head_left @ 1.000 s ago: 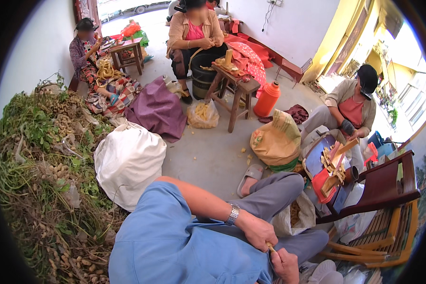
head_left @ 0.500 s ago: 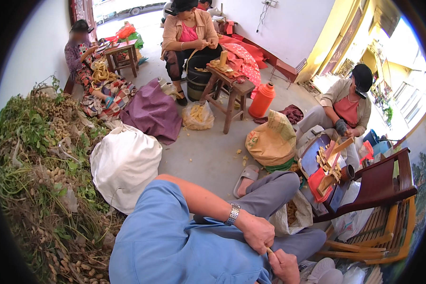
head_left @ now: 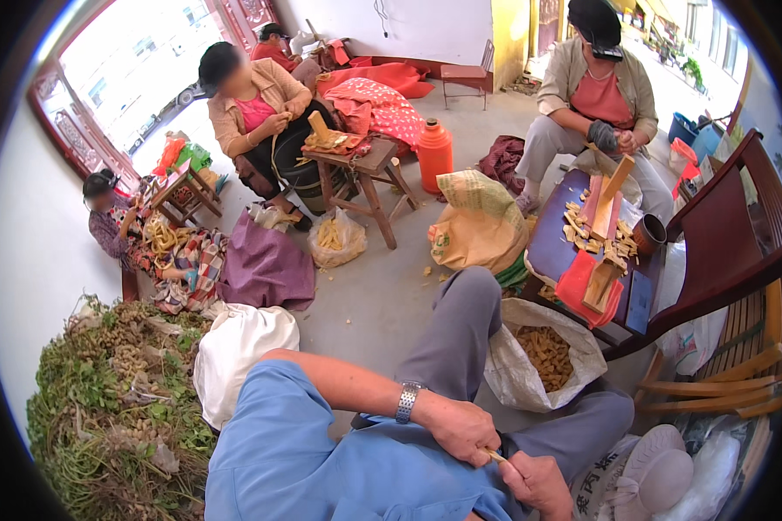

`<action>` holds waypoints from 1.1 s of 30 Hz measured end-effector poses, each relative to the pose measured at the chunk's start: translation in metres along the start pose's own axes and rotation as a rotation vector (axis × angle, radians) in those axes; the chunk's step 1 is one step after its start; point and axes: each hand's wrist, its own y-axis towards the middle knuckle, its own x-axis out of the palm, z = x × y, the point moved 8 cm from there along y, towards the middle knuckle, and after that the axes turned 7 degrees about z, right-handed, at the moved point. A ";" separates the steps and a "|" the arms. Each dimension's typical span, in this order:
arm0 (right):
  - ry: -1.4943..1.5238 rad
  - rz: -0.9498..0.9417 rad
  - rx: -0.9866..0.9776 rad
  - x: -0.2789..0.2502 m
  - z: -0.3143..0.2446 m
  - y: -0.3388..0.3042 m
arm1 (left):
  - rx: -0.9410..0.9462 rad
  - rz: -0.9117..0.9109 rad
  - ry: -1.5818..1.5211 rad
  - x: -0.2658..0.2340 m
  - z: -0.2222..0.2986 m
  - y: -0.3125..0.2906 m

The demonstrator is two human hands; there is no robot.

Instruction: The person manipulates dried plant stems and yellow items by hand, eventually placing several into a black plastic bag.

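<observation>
My left hand [head_left: 460, 429], with a metal watch [head_left: 408, 402] at its wrist, is closed over my lap. Close against it, my right hand [head_left: 537, 483] is closed too. Between the fingers of both hands runs a small, thin, pale tan strip [head_left: 495, 455]; most of it is hidden, and its kind is unclear. Just beyond my knees stands a white woven sack [head_left: 506, 360], its mouth wide and dried yellow-brown pieces [head_left: 543, 356] inside.
At right, a dark red chair [head_left: 721, 221] stands by a blue surface [head_left: 573, 193] bearing a wooden block tool [head_left: 601, 208] and yellow-brown pieces. Peanut plants [head_left: 122, 408] and a white bundle [head_left: 243, 352] lie left. Beyond are an orange flask [head_left: 434, 156], a stool [head_left: 369, 163] and several seated people.
The view has swung, so the sack of dried pieces and the hat at lower right show more fully. Both hands stay together on the pale strip.
</observation>
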 end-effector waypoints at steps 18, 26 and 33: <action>0.267 -0.433 0.319 0.001 0.088 0.073 | -0.124 -0.048 -0.302 -0.033 -0.083 0.063; 0.253 -0.536 0.403 -0.001 0.084 0.070 | -0.143 -0.245 -0.317 -0.053 -0.075 0.057; 0.229 -0.327 0.027 -0.029 0.095 0.098 | -0.210 -0.172 -0.147 -0.071 -0.094 0.076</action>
